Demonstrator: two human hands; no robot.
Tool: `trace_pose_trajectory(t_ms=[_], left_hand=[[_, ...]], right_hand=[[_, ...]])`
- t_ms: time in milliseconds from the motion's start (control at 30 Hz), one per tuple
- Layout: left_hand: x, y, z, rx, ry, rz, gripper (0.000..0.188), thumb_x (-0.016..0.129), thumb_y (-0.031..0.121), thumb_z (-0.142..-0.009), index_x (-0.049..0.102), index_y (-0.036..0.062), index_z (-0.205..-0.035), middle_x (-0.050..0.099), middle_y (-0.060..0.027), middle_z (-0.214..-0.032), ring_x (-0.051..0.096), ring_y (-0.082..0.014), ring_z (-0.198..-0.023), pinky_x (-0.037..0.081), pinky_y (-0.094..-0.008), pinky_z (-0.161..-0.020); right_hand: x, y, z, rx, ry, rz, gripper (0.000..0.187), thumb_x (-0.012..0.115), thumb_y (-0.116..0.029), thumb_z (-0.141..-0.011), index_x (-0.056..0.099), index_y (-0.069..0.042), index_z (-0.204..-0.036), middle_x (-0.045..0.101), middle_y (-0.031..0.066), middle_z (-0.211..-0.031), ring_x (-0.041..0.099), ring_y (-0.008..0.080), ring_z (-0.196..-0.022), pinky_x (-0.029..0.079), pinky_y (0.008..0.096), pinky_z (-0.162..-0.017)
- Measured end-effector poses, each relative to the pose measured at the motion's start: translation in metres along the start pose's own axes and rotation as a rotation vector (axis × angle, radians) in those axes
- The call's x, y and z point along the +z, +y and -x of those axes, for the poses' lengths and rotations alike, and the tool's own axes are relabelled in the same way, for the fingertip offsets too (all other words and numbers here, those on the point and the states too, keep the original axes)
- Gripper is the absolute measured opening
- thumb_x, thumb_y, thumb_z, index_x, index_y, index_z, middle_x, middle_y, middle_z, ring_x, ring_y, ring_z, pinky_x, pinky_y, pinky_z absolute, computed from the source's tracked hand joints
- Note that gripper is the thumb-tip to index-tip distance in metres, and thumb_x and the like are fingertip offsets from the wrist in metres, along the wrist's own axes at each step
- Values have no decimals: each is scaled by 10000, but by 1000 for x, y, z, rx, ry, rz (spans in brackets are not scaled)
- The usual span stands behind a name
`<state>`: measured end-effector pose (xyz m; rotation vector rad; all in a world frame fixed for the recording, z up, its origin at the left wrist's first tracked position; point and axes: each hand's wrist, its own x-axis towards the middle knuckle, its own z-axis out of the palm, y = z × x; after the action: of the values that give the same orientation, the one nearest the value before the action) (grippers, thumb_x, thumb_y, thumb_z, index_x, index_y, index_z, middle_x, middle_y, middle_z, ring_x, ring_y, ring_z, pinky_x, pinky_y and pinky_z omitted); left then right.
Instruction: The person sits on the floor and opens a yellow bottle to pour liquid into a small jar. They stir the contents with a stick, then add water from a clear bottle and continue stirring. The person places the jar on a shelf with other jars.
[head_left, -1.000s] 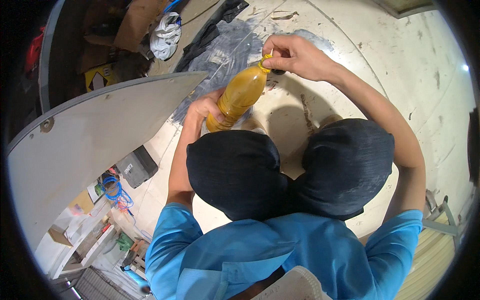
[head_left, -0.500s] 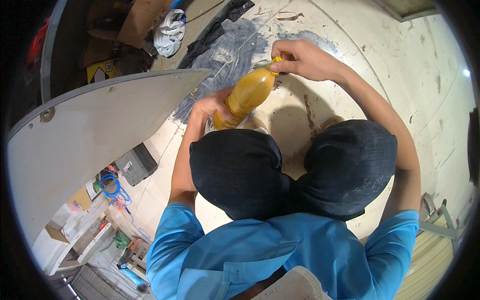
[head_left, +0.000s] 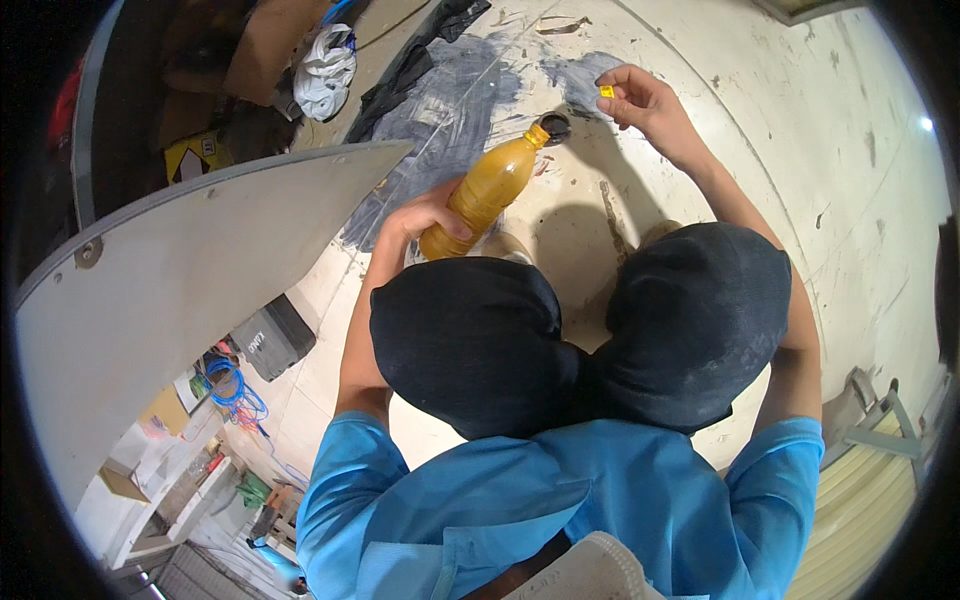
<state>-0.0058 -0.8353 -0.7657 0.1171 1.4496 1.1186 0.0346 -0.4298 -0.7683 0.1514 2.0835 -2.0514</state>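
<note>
- ok so your left hand (head_left: 430,215) is wrapped round the lower half of the yellow-brown bottle (head_left: 492,187), thumb across the near side
- that bottle's held tilted over the floor (head_left: 860,260), base close to your left knee, neck leaning up and away toward your right
- your right hand (head_left: 652,112) is well apart from the left, out past the bottle's mouth, thumb and fingers pinched on a small yellow cap (head_left: 607,91)
- so yeah, the cap's off the neck, with a gap between the 2
- just past the mouth there's a small black round object (head_left: 556,128) on the floor, too dark to say what it is
- grey smears (head_left: 465,105) on the floor behind the bottle
- big pale panel (head_left: 220,260) off to your left, with a dark case (head_left: 273,338) and coiled blue hose or cable (head_left: 230,383) near its lower edge
- white plastic bag (head_left: 327,75) up past the panel, beside some black sheeting (head_left: 400,80)
</note>
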Motion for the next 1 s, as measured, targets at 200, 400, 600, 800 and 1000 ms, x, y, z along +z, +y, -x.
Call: trace_pose_trajectory(t_ms=[200,400,600,800,1000], left_hand=[[-4,-1,-8,-24,4,-4,1039,843,159,-572,498,3,-1540,651,-146,-1401,588,-298,-1309,393,-381,-1179],[-4,1,-10,-90,8,44,1031,830,136,-584,484,11,-1548,635,-145,-1395,576,-293,-1310,383,-380,-1190],[-6,0,-13,-89,-44,137,976,816,103,-613,497,31,-1533,631,-128,-1386,564,-285,-1316,378,-385,-1196],[-8,-5,-14,-98,-23,140,976,807,89,-613,500,60,-1539,626,-115,-1395,555,-282,-1325,364,-404,-1208],[-8,-2,-13,-104,-18,122,979,802,97,-605,504,70,-1537,626,-114,-1387,547,-283,-1329,360,-400,-1208]], right_hand=[[1,35,28,150,90,-46,294,791,-259,-992,686,-61,-1182,601,-41,-840,560,74,-733,473,259,-676],[3,64,53,331,97,-62,261,789,-230,-1000,679,-82,-1186,581,-46,-848,564,79,-769,496,267,-714],[11,87,65,386,105,-52,261,796,-240,-994,674,-86,-1165,582,-47,-848,572,82,-765,492,268,-685],[16,100,68,385,105,-20,248,796,-241,-995,667,-87,-1140,572,-52,-839,553,75,-756,474,267,-662],[20,101,71,370,84,60,229,789,-225,-999,663,-70,-1113,570,-46,-825,543,75,-728,460,273,-643]])
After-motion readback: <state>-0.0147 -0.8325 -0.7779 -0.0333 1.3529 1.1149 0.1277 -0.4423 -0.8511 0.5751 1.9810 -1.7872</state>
